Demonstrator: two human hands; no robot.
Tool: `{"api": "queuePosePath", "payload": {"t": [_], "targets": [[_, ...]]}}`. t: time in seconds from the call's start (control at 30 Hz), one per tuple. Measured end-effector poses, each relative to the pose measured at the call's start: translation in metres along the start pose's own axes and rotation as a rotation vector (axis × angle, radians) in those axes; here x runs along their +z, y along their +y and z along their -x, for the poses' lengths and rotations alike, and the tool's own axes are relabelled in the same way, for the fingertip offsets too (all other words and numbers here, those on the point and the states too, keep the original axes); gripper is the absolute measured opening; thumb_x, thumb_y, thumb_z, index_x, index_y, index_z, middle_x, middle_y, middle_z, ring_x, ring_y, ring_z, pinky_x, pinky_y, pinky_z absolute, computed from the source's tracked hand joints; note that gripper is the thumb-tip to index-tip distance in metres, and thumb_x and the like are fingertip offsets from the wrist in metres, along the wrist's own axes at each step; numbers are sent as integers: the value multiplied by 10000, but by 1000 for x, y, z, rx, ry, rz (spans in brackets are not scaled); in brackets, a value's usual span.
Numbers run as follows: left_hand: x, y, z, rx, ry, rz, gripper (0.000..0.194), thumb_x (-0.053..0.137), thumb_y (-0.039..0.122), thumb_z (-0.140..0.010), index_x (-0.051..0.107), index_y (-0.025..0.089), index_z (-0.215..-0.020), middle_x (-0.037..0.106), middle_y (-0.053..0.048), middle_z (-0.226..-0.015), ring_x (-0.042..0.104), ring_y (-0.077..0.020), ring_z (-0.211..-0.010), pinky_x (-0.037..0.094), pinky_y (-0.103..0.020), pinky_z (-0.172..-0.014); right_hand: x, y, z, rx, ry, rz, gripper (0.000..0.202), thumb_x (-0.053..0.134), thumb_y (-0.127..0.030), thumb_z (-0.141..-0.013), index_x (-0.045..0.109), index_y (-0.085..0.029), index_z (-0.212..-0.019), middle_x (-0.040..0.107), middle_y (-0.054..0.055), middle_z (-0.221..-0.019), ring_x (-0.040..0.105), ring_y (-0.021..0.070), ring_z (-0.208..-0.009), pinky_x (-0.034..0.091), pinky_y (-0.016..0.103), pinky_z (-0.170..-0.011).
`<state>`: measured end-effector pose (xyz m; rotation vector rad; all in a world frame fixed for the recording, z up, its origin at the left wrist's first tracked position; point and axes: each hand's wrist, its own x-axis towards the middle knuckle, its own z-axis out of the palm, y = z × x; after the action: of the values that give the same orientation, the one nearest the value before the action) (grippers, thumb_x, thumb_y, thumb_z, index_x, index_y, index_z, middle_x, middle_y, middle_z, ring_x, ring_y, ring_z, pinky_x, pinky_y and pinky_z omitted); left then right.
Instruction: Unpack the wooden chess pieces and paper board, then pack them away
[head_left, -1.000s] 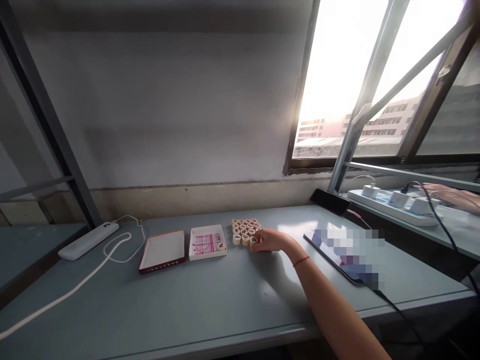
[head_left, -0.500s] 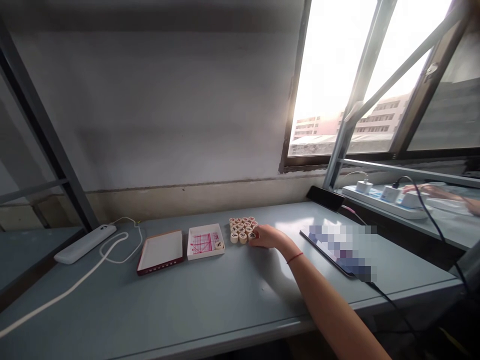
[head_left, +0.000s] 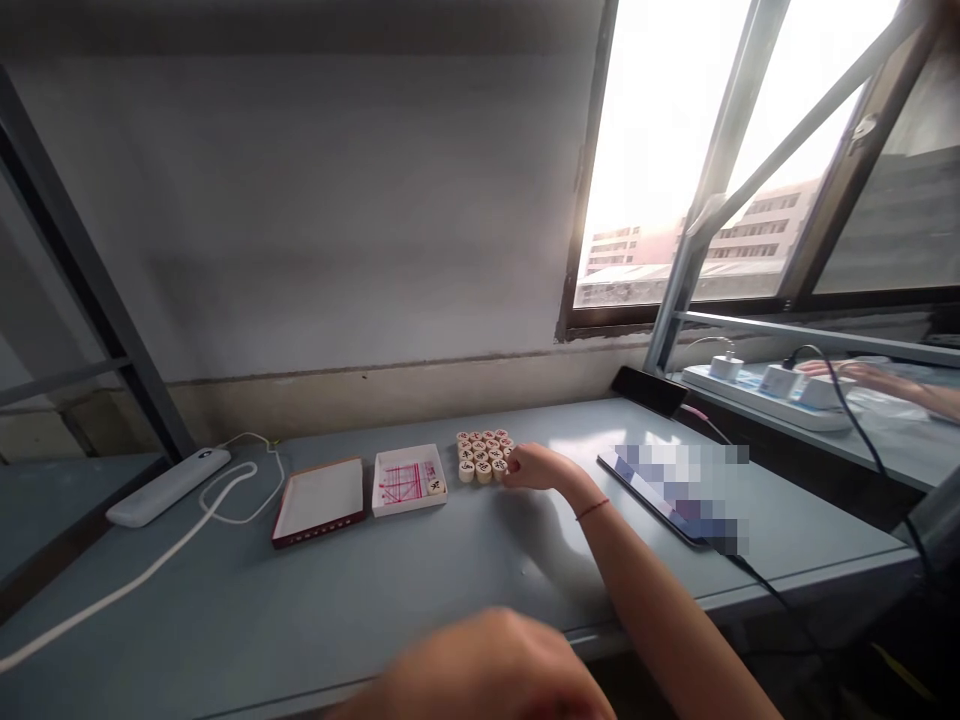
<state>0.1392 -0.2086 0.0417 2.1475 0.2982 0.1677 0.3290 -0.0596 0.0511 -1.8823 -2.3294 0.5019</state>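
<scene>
The block of round pieces (head_left: 484, 470) sits on the surface (head_left: 315, 610) just left of the nearer right hand (head_left: 538, 467), its fingers narrow at the near right corner, grip unclear; the blurred left hand (head_left: 499, 665) is farther, its opening impossible to tell.

Right forearm (head_left: 649, 590) bare, slanting across surface's (head_left: 300, 610) near edge toward far edge. Right wrist (head_left: 589, 500) bent, right hand (head_left: 531, 467) turned toward left edge, fingers (head_left: 517, 466) curled. Left hand (head_left: 487, 665) motion-blurred over near edge, knuckles up, finger detail unclear.
</scene>
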Motion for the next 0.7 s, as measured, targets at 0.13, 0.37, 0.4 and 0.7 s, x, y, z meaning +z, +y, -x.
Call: {"api": "queuePosePath", "payload": {"t": [0.13,0.37,0.4,0.7], "targets": [[-91,-16,13,-363,584,-498,312,408,376,-873,677,227,-924,658,-67,-902,577,-237,-865,427,-349,-797,1,-14,1,-197,115,-165,177,549,-310,-729,487,-188,-617,455,-26,-560,385,100,-534,270,226,-485],[-116,-71,10,-650,533,-768,351,375,381,-868,654,173,-823,636,-128,-953,547,-317,-954,371,-428,-828,34,-48,-4,-457,97,-226,476,646,-374,-704,504,-196,-1122,601,-1,-721,532,141,-635,348,223,-560],[-113,-73,10,-644,525,-775,340,369,367,-870,644,169,-839,637,-131,-953,550,-319,-955,365,-433,-832,37,-51,-4,-470,101,-202,468,637,-364,-716,505,-190,-1131,609,7,-729,536,144,-643,344,225,-563],[-113,-82,17,-453,688,-567,165,466,327,-815,566,196,-824,594,-42,-860,559,-196,-782,397,-287,-722,38,-51,-4,-496,114,-212,291,594,-298,-756,559,-178,-1019,634,20,-777,531,127,-635,339,212,-542]]}}
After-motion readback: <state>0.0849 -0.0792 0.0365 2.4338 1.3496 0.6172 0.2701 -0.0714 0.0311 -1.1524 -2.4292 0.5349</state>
